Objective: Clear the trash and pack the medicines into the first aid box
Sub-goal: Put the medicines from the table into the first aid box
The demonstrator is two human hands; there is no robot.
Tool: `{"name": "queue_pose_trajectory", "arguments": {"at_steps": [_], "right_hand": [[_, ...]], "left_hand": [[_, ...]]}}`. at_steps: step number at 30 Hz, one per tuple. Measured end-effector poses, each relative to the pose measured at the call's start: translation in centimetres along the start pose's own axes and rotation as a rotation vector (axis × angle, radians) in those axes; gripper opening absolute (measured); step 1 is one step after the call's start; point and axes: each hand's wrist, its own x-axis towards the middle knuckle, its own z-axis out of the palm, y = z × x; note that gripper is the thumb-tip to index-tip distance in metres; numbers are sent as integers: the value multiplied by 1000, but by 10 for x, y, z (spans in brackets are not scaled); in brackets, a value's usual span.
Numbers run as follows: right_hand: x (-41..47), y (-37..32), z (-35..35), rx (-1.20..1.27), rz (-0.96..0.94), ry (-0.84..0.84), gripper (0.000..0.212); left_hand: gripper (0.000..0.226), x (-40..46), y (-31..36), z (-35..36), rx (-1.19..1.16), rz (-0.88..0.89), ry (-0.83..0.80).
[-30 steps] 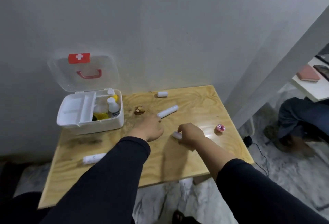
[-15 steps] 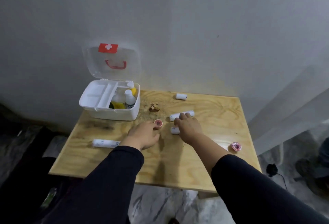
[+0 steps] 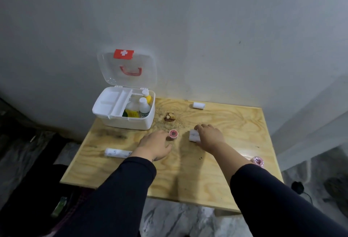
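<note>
I see a wooden table [image 3: 216, 184] from above. Nearest, a white tube [image 3: 117, 152] lies at left and a pink-lidded jar [image 3: 258, 161] at right. My left hand [image 3: 155, 147] pinches a small red-capped pot [image 3: 173, 134]; my right hand [image 3: 209, 136] closes over white rolls [image 3: 194, 136]. Beyond lie brown trash [image 3: 169, 117] and another white roll [image 3: 198, 105]. The first aid box [image 3: 130, 122] stands open at far left.

Both arms in dark navy long sleeves, plain fabric, no logos or markings visible. Left sleeve [image 3: 113, 195] covers to the wrist; right sleeve [image 3: 278, 199] is pushed up, forearm bare. Left hand [image 3: 153, 147] and right hand [image 3: 209, 136] bare, no gloves, rings or watch showing.
</note>
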Motion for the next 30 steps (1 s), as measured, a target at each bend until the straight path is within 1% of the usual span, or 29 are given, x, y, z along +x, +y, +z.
{"name": "queue_pose_trajectory", "arguments": {"at_steps": [3,5,8,10,12,15,17,21,25,28,30], "right_hand": [[-6,-3,-12,102,42,37,47],[-6,-9,-28,172,50,68,51],[-4,-27,-58,322,35,144,55],[-1,-45,-79,445,10,219,52],[3,-67,-99,550,-17,282,54],[11,-107,-126,701,-32,331,54],[17,-135,-137,821,-44,353,53],[33,-188,-139,988,-53,336,59],[49,-224,-124,1082,-23,285,55],[61,-236,-103,1038,31,257,56],[67,-240,-89,974,67,231,58]], "left_hand": [[46,-2,5,-8,-9,18,26],[44,-4,5,-16,-27,26,48],[48,-9,0,-35,-35,27,94],[48,-14,-8,-51,-46,24,144],[46,-18,-19,-67,-55,10,183],[41,-22,-44,-84,-66,-32,222],[41,-25,-65,-90,-72,-64,233],[52,-27,-107,-92,-80,-117,227],[57,-17,-147,-88,-81,-114,225],[63,-3,-170,-87,-53,-77,199],[62,5,-180,-84,-37,-54,169]]}}
